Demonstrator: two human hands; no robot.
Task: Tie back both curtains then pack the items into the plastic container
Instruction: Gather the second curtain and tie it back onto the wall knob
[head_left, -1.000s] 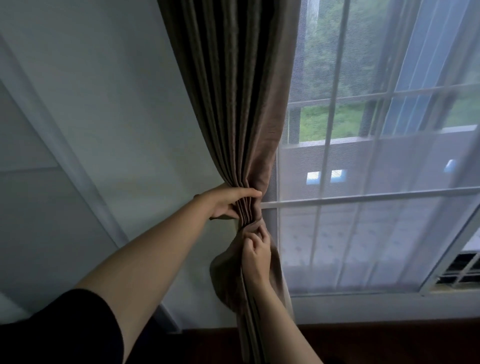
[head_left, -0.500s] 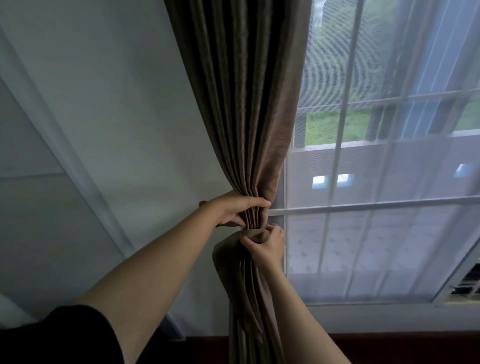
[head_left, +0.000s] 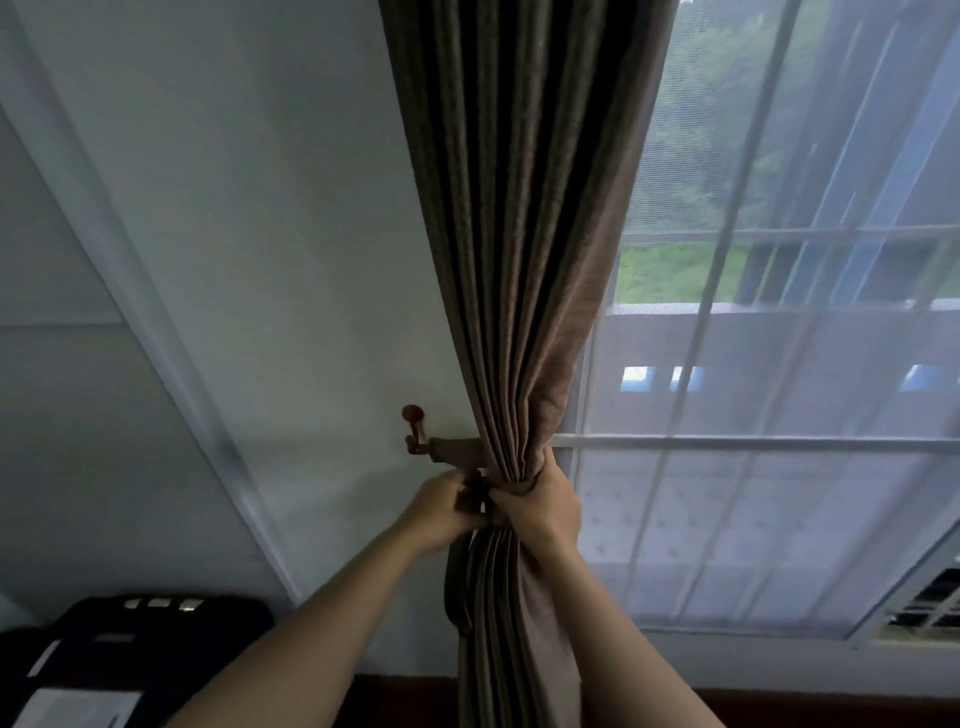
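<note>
The curtain (head_left: 524, 260) hangs at the window's left edge, gathered into a tight bundle of pleats at waist height. Below the pinch it falls loose to the floor. A tieback (head_left: 457, 450) in the same brown cloth runs from a small wooden hook (head_left: 414, 434) on the wall (head_left: 285, 260) across to the bundle's left side.

The right hand (head_left: 543, 512) is wrapped round the bundle just under the band, fingers curled tight on the cloth. The left hand (head_left: 441, 512) touches it on the hook side. Its fingers pinch something dark there, probably the tieback's free end, though the cloth hides exactly what.

The step looks like closing the band round the pleats. To do it well, the right hand should hold the pleats stacked and compressed while the left carries the free end fully round and back to the hook. The band should sit flat, not twisted, and level with the hook so the bundle does not sag. Only after the loop is seated on the hook should the right hand let go, or the outer folds will likely spill out.

The sheer (head_left: 753, 493) behind must stay out of the gather. The other curtain and the container are out of view.
</note>
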